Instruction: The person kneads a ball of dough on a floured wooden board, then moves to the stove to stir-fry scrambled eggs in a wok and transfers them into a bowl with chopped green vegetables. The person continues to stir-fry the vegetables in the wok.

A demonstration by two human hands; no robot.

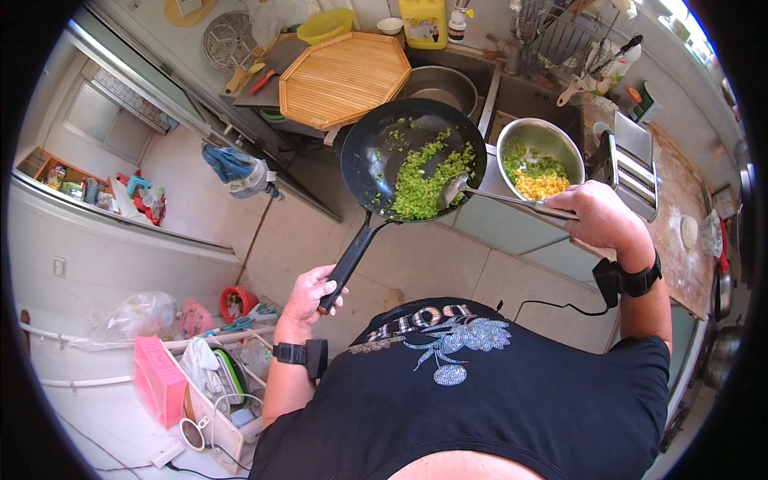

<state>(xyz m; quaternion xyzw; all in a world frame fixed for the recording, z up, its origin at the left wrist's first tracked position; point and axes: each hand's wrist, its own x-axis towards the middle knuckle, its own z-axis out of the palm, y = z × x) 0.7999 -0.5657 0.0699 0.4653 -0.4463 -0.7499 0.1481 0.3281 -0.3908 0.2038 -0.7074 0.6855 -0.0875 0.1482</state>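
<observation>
My left hand [313, 294] grips the black handle of a dark wok [372, 138], which is held up level with the sink's front edge. Chopped green vegetable [420, 180] lies across the wok's right and lower side, with a few bits stuck elsewhere. In my right hand [600, 213] is the handle of a metal spatula [455, 191], its blade resting in the greens. Right of the wok stands a stainless steel bowl [507, 129]. It contains chopped greens [534, 161] and yellow pieces that look like scrambled egg [540, 183].
Behind the wok are an octagonal slatted wooden board [345, 78], a metal basin [441, 84] in the sink and a yellow jug [423, 24]. At right, a pasta machine [630, 162] and a flattened dough piece [689, 231] sit on a floured board [666, 264].
</observation>
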